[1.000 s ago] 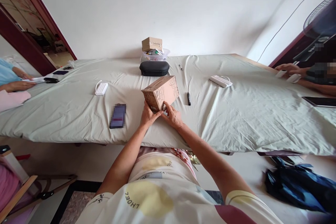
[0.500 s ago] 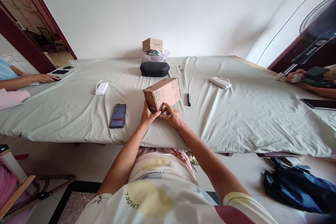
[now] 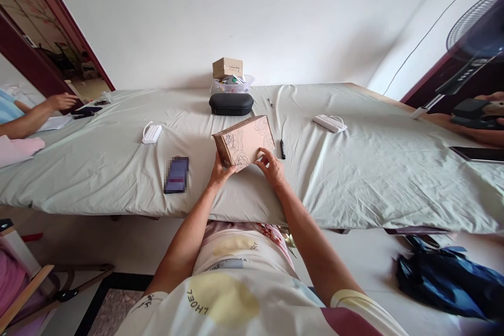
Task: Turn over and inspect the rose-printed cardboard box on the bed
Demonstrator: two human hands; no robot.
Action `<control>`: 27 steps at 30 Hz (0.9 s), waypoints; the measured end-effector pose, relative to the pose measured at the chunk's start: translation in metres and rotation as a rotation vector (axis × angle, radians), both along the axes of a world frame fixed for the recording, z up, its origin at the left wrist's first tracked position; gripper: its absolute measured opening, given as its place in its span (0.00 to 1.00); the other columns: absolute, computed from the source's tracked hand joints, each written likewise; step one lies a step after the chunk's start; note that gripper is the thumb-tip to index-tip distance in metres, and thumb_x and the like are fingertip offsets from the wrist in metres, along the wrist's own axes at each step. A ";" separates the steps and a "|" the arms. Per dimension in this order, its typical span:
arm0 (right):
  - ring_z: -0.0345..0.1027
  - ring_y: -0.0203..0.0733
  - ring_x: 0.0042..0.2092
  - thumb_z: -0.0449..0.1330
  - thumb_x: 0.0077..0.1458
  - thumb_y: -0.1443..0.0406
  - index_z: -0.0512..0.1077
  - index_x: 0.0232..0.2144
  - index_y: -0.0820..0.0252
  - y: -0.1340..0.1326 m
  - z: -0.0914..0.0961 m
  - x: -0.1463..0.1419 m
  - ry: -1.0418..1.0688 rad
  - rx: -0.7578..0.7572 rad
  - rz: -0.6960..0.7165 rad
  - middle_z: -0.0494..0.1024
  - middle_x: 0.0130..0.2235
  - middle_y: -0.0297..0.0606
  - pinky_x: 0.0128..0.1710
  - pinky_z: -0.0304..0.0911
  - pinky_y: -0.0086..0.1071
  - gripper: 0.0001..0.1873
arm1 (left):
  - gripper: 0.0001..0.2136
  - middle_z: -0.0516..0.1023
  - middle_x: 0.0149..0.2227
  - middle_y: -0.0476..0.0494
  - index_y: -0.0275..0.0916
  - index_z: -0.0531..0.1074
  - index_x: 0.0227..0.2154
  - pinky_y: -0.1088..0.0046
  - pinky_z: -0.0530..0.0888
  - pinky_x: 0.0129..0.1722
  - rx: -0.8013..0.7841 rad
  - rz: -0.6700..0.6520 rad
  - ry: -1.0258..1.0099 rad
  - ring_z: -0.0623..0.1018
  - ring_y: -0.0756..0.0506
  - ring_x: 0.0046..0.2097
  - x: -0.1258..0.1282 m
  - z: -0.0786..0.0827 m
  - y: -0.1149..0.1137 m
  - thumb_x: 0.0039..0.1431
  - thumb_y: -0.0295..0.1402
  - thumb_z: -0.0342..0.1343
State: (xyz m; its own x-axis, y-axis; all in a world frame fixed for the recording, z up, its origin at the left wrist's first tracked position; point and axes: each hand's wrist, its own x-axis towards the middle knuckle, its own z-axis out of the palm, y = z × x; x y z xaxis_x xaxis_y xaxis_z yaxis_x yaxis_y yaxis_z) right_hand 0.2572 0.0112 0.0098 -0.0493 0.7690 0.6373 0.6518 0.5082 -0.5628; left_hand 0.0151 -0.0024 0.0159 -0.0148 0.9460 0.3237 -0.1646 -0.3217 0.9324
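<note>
A brown cardboard box [image 3: 244, 140] printed with flower outlines rests tilted on the cloth-covered table [image 3: 354, 168] in front of me. My left hand [image 3: 221, 172] grips its near left corner, thumb on the front face. My right hand [image 3: 271, 166] touches the box's lower right edge with bent fingers. A black pen [image 3: 282, 148] lies just right of the box. A dark phone [image 3: 176, 174] lies to the left of my left hand.
A black case [image 3: 231, 103], a clear tub [image 3: 233, 83] and a second small box [image 3: 227, 67] stand at the far edge. White packets [image 3: 151, 132] [image 3: 329, 123] lie left and right. Other people's hands [image 3: 59, 101] [image 3: 488, 110] work at both table ends. A fan [image 3: 472, 26] stands right, a blue bag [image 3: 449, 278] on the floor.
The box has turned so its long face points toward me. My right hand slid from the near corner to the right edge. The person at left reached farther back.
</note>
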 end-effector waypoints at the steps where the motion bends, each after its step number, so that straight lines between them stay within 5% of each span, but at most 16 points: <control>1: 0.71 0.43 0.34 0.61 0.63 0.45 0.73 0.61 0.53 0.001 0.001 0.004 0.025 0.012 -0.032 0.78 0.37 0.39 0.41 0.73 0.40 0.31 | 0.46 0.73 0.64 0.35 0.44 0.60 0.68 0.54 0.75 0.62 0.020 -0.016 0.014 0.76 0.35 0.62 -0.001 -0.001 0.001 0.46 0.40 0.73; 6: 0.71 0.46 0.39 0.64 0.61 0.44 0.75 0.57 0.51 0.004 0.003 0.019 0.111 0.077 -0.168 0.77 0.46 0.44 0.44 0.74 0.45 0.29 | 0.43 0.76 0.60 0.35 0.44 0.60 0.68 0.58 0.80 0.52 0.011 -0.055 0.041 0.79 0.36 0.56 -0.006 -0.006 0.004 0.51 0.45 0.69; 14: 0.74 0.52 0.51 0.61 0.62 0.44 0.69 0.62 0.53 0.009 -0.001 0.020 0.216 0.151 -0.209 0.76 0.53 0.48 0.49 0.73 0.47 0.33 | 0.41 0.75 0.63 0.35 0.42 0.65 0.65 0.55 0.73 0.63 0.056 -0.103 0.021 0.73 0.33 0.66 -0.009 0.004 0.001 0.52 0.57 0.66; 20: 0.74 0.46 0.41 0.61 0.61 0.44 0.69 0.60 0.53 0.007 0.000 0.016 0.301 0.078 -0.170 0.78 0.44 0.42 0.43 0.73 0.42 0.32 | 0.38 0.75 0.63 0.35 0.43 0.75 0.55 0.52 0.68 0.68 0.036 0.077 0.056 0.70 0.33 0.68 -0.012 -0.004 0.004 0.57 0.69 0.52; 24: 0.68 0.43 0.35 0.59 0.63 0.44 0.73 0.53 0.54 0.000 0.007 0.013 0.308 0.085 -0.180 0.73 0.33 0.35 0.39 0.70 0.39 0.26 | 0.35 0.79 0.54 0.32 0.41 0.78 0.45 0.51 0.67 0.69 0.008 0.233 0.135 0.73 0.33 0.65 -0.012 -0.013 0.010 0.62 0.68 0.47; 27: 0.64 0.40 0.31 0.58 0.64 0.45 0.74 0.48 0.55 -0.005 0.012 0.009 0.321 0.067 -0.165 0.69 0.30 0.32 0.37 0.68 0.37 0.23 | 0.32 0.79 0.53 0.30 0.40 0.77 0.47 0.51 0.68 0.68 -0.024 0.318 0.149 0.74 0.32 0.64 -0.012 -0.018 0.012 0.65 0.64 0.47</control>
State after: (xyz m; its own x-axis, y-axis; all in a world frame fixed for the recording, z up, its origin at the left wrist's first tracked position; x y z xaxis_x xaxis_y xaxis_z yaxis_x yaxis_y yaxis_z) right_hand 0.2663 0.0064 0.0213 0.2823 0.7060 0.6495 0.5237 0.4538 -0.7210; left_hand 0.0034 0.0099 -0.0017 -0.2639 0.9091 0.3225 0.0792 -0.3128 0.9465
